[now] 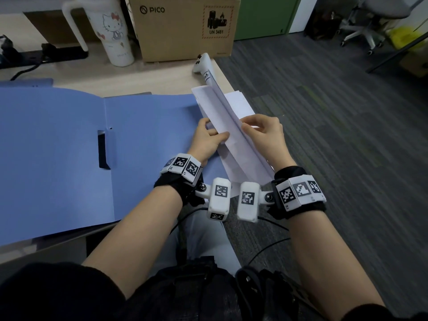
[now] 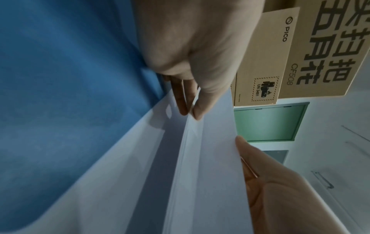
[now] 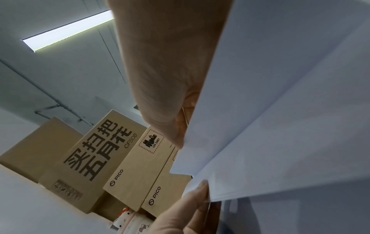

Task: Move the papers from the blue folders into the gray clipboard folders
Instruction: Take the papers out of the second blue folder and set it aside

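Note:
An open blue folder (image 1: 69, 147) lies flat on the desk, its inside bare. Over the desk's right edge I hold a stack of white papers (image 1: 240, 158) standing on its long side and tilted. My left hand (image 1: 212, 135) grips the stack from the left, thumb on the near face. My right hand (image 1: 258, 130) pinches it from the right. The papers (image 2: 200, 174) fill the left wrist view, where fingertips (image 2: 197, 110) pinch their edge. They also fill the right side of the right wrist view as papers (image 3: 290, 110). No gray clipboard folder is clearly visible.
A loose white sheet (image 1: 238, 104) lies at the desk's right edge behind the stack. Beyond it are a white controller (image 1: 203, 63), a PICO cardboard box (image 1: 183, 28) and a white tumbler (image 1: 113, 31). A second blue folder (image 1: 25, 82) peeks out far left. Carpeted floor (image 1: 335, 135) lies to the right.

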